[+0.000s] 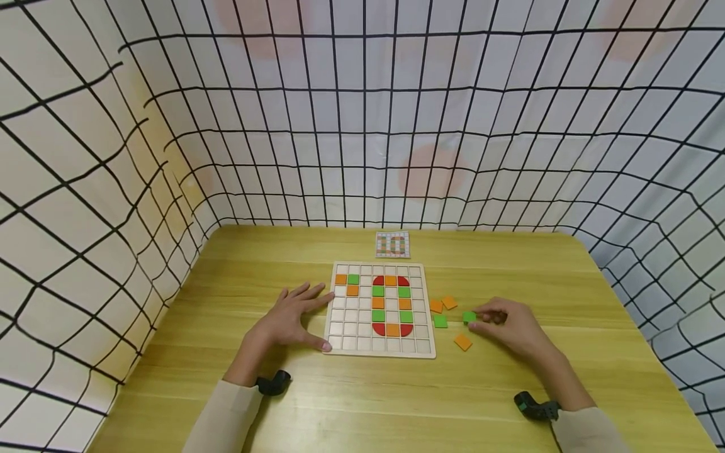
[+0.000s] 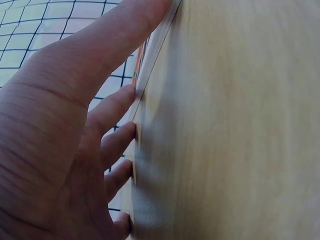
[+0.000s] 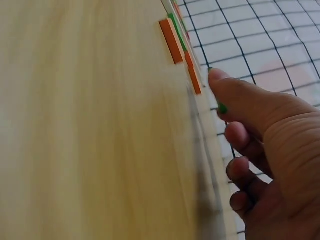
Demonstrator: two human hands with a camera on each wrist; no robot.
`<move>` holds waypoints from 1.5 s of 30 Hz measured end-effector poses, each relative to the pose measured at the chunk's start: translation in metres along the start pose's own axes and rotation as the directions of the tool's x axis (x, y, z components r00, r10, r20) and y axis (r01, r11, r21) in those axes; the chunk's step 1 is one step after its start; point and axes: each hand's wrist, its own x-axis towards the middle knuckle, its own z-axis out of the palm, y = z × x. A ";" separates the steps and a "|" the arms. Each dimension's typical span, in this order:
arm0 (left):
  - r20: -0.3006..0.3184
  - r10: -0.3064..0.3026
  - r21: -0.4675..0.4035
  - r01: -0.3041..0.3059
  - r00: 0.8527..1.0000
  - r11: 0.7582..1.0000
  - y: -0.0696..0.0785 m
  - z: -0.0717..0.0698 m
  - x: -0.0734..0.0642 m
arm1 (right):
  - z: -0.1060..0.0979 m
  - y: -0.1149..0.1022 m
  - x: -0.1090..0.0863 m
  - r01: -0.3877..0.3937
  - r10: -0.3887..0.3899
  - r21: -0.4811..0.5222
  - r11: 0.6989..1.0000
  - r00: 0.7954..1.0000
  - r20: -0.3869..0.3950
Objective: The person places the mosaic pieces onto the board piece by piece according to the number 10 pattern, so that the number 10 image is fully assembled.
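Observation:
A white gridded board (image 1: 342,321) lies on the table, with orange, green and red tiles set in some of its squares. The red tiles have rounded corners and form part of a ring on the right half. Fingers spread, my left hand (image 1: 291,318) rests at the board's left edge, thumb at the lower corner; the left wrist view shows the thumb against that edge. To the right of the board, my right hand (image 1: 510,321) pinches a green square tile (image 1: 469,317) between thumb and fingers. In the right wrist view the thumb mostly hides this tile (image 3: 222,107).
Between board and right hand lie loose orange tiles (image 1: 463,342) and a green tile (image 1: 440,321). Behind the board is a small pattern card (image 1: 393,245). The wooden table (image 1: 374,402) is bordered by white cloth with a black grid (image 1: 362,113).

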 end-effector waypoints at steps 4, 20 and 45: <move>0.001 0.003 0.007 -0.003 1.000 1.000 0.001 -0.001 0.000 | 0.007 -0.013 0.010 0.000 0.000 0.019 1.000 1.000 0.002; 0.001 -0.017 0.006 0.017 1.000 1.000 0.003 -0.002 -0.001 | 0.046 -0.063 0.045 0.093 -0.093 0.095 0.991 0.996 0.000; -0.008 0.005 0.010 -0.005 1.000 1.000 0.003 -0.002 -0.001 | 0.135 -0.142 0.086 0.164 -0.174 0.145 0.976 0.983 0.058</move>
